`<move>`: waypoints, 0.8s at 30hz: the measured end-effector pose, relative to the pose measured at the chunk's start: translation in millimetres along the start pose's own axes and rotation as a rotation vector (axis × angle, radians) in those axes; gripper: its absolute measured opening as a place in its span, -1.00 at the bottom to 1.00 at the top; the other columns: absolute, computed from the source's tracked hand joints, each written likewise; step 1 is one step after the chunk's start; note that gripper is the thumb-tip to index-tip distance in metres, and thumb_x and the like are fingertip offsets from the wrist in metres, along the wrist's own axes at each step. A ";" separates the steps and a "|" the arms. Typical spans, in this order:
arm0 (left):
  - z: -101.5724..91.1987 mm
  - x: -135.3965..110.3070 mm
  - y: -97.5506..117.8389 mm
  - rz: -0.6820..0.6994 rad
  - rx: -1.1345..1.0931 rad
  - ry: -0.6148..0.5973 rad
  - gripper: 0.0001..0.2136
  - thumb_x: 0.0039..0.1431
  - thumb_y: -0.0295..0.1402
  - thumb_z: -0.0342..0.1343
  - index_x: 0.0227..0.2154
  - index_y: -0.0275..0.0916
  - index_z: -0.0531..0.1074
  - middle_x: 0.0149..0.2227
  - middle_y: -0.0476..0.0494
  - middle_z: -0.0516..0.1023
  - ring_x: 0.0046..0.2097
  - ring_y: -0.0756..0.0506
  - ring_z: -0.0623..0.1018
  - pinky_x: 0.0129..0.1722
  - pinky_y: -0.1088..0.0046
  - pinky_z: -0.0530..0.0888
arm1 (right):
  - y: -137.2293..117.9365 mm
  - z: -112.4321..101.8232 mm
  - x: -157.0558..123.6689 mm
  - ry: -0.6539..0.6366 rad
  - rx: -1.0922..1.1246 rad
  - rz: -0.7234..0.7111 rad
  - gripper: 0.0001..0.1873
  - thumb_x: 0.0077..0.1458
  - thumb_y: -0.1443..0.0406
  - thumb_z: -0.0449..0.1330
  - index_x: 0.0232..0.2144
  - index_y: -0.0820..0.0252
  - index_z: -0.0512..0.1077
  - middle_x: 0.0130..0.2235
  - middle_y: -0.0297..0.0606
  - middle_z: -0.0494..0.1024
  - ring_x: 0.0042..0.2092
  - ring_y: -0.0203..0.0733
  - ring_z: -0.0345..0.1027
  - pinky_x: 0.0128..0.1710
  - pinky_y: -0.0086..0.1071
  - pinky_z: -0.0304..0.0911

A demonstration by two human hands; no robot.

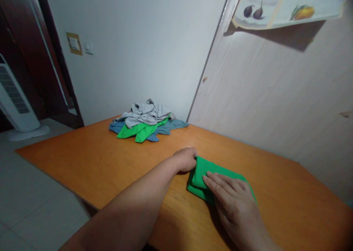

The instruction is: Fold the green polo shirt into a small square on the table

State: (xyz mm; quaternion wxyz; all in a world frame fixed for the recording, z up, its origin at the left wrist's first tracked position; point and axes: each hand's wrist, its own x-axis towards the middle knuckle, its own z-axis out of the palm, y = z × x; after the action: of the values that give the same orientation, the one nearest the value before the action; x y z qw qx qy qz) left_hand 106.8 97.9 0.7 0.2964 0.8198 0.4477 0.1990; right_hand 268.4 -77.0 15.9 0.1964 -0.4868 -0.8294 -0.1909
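Observation:
A folded green cloth [212, 170] lies in a thick flat rectangle on the wooden table, its layers showing along the near left edge. My left hand [186, 159] is closed at the cloth's far left corner, its fingertips partly hidden behind the fabric. Across the top of the cloth, my right hand [234, 197] rests flat with its fingers stretched out, covering the near right part. Whether the cloth is a shirt or another garment cannot be made out.
A loose heap of grey, bright green and blue clothes [149, 115] sits at the table's [110, 162] far corner by the wall. A tower fan [18, 100] stands on the tiled floor at left. A fruit-printed sheet [286, 8] hangs on the right-hand panel.

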 end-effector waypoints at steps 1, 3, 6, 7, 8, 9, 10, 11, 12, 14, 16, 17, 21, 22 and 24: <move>-0.2 -0.2 0.2 -0.005 -0.007 0.002 -0.86 -0.05 -0.36 0.18 -0.35 -0.15 0.50 -0.43 0.00 0.54 -0.40 -0.08 0.45 -0.40 0.48 0.30 | -2.1 0.5 0.3 0.000 0.004 0.007 -0.45 0.21 0.49 0.00 0.21 0.05 0.32 0.18 -0.26 0.47 0.13 -0.05 0.35 0.01 -0.10 0.12; -0.4 0.0 0.3 -0.010 -0.029 0.003 -0.86 -0.07 -0.36 0.20 -0.37 -0.16 0.51 -0.45 0.01 0.53 -0.41 -0.07 0.43 -0.40 0.49 0.30 | -6.4 1.9 0.7 -0.005 0.022 0.020 -0.46 0.21 0.49 0.00 0.18 0.02 0.35 0.15 -0.28 0.49 0.10 -0.06 0.38 -0.02 -0.11 0.12; 0.8 1.8 -1.0 -0.012 -0.083 0.007 -0.87 -0.10 -0.40 0.21 -0.40 -0.17 0.50 -0.48 0.03 0.52 -0.42 -0.05 0.42 -0.42 0.51 0.28 | -11.8 3.5 1.3 -0.014 0.057 0.029 -0.49 0.22 0.47 0.01 0.15 0.00 0.38 0.13 -0.31 0.52 0.06 -0.07 0.40 -0.05 -0.13 0.13; 1.7 2.6 -1.8 -0.014 -0.106 0.010 -0.88 -0.11 -0.43 0.21 -0.42 -0.18 0.50 -0.49 0.03 0.51 -0.42 -0.05 0.41 -0.43 0.52 0.28 | -12.8 3.4 1.6 -0.015 0.064 0.032 -0.49 0.22 0.47 0.01 0.14 0.00 0.39 0.13 -0.31 0.52 0.06 -0.06 0.40 -0.05 -0.13 0.14; 2.6 3.5 -2.7 -0.016 -0.131 0.011 -0.89 -0.13 -0.45 0.20 -0.44 -0.20 0.49 -0.50 0.03 0.50 -0.43 -0.04 0.41 -0.44 0.52 0.27 | -13.4 3.0 2.0 -0.014 0.067 0.034 -0.50 0.22 0.47 0.01 0.14 0.01 0.40 0.13 -0.32 0.52 0.05 -0.06 0.40 -0.06 -0.14 0.14; 3.7 4.4 -3.6 -0.021 -0.159 0.012 -0.91 -0.13 -0.47 0.19 -0.47 -0.21 0.48 -0.52 0.03 0.49 -0.44 -0.04 0.40 -0.46 0.53 0.26 | -13.6 2.3 2.4 -0.014 0.067 0.033 -0.51 0.22 0.47 0.02 0.13 0.01 0.41 0.13 -0.32 0.52 0.05 -0.06 0.40 -0.06 -0.14 0.15; 4.6 5.2 -4.5 -0.028 -0.190 0.012 -0.93 -0.14 -0.49 0.17 -0.51 -0.22 0.47 -0.54 0.03 0.47 -0.45 -0.03 0.39 -0.48 0.53 0.25 | -13.4 1.3 2.9 -0.019 0.066 0.030 -0.51 0.22 0.47 0.02 0.12 0.01 0.42 0.13 -0.32 0.51 0.05 -0.06 0.40 -0.06 -0.14 0.16; 5.4 6.0 -5.2 -0.040 -0.225 0.013 -0.94 -0.13 -0.50 0.16 -0.53 -0.24 0.46 -0.56 0.03 0.44 -0.48 -0.02 0.38 -0.50 0.53 0.24 | -13.0 0.2 3.3 -0.028 0.062 0.022 -0.52 0.22 0.46 0.02 0.12 0.02 0.42 0.14 -0.32 0.51 0.05 -0.05 0.39 -0.06 -0.14 0.17; 5.9 6.7 -5.8 -0.055 -0.262 0.016 -0.96 -0.11 -0.50 0.14 -0.54 -0.25 0.44 -0.58 0.03 0.42 -0.51 -0.01 0.36 -0.52 0.54 0.23 | -12.4 -0.9 3.5 -0.043 0.055 0.011 -0.52 0.22 0.45 0.03 0.12 0.03 0.41 0.15 -0.31 0.50 0.05 -0.05 0.39 -0.05 -0.14 0.18; 5.7 7.9 -6.0 -0.098 -0.342 0.030 -0.96 -0.03 -0.48 0.10 -0.52 -0.25 0.41 -0.61 0.05 0.37 -0.57 0.02 0.33 -0.56 0.55 0.21 | -11.5 -2.7 3.5 -0.078 0.039 -0.011 -0.53 0.21 0.44 0.04 0.14 0.06 0.40 0.16 -0.28 0.49 0.07 -0.03 0.38 -0.04 -0.13 0.20; 3.7 8.4 -4.6 -0.143 -0.422 0.052 -0.96 0.04 -0.47 0.05 -0.46 -0.25 0.38 -0.60 0.05 0.37 -0.61 0.04 0.31 -0.58 0.57 0.21 | -11.1 -3.9 2.8 -0.098 0.028 -0.016 -0.53 0.21 0.43 0.06 0.13 0.07 0.40 0.16 -0.26 0.49 0.08 -0.02 0.37 -0.03 -0.12 0.22; 2.1 8.3 -3.3 -0.160 -0.458 0.061 -0.96 0.07 -0.47 0.03 -0.44 -0.24 0.36 -0.59 0.05 0.38 -0.61 0.05 0.31 -0.58 0.58 0.22 | -11.2 -4.2 2.3 -0.102 0.026 -0.015 -0.54 0.21 0.42 0.07 0.13 0.07 0.41 0.16 -0.26 0.49 0.08 -0.02 0.37 -0.03 -0.11 0.24; -4.8 5.0 5.6 -0.184 -0.551 0.070 -0.97 0.11 -0.46 0.01 -0.42 -0.23 0.30 -0.55 0.04 0.39 -0.59 0.05 0.37 -0.57 0.59 0.27 | -12.4 -4.2 1.9 -0.113 0.015 -0.006 -0.58 0.22 0.38 0.09 0.11 0.04 0.43 0.15 -0.25 0.49 0.07 -0.02 0.38 -0.04 -0.11 0.28; -5.8 3.5 8.2 -0.183 -0.562 0.066 -0.97 0.12 -0.43 0.02 -0.41 -0.22 0.29 -0.56 0.05 0.38 -0.58 0.04 0.38 -0.56 0.59 0.28 | -12.6 -4.3 2.4 -0.116 0.012 -0.007 -0.58 0.23 0.37 0.09 0.11 0.03 0.44 0.15 -0.25 0.50 0.07 -0.02 0.38 -0.04 -0.11 0.29; -6.5 0.0 13.1 -0.169 -0.578 0.066 -0.92 0.14 -0.35 0.07 -0.36 -0.21 0.30 -0.56 0.07 0.36 -0.55 0.03 0.39 -0.55 0.58 0.29 | -13.0 -5.0 3.5 -0.119 0.008 -0.005 -0.59 0.23 0.36 0.09 0.11 0.02 0.44 0.14 -0.25 0.50 0.07 -0.02 0.39 -0.06 -0.11 0.30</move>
State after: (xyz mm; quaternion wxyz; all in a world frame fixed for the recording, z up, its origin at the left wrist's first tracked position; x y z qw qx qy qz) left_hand 111.0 94.3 14.2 0.5185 0.6544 0.4484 0.3192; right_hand 256.0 -82.9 20.3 0.1482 -0.4943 -0.8417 -0.1586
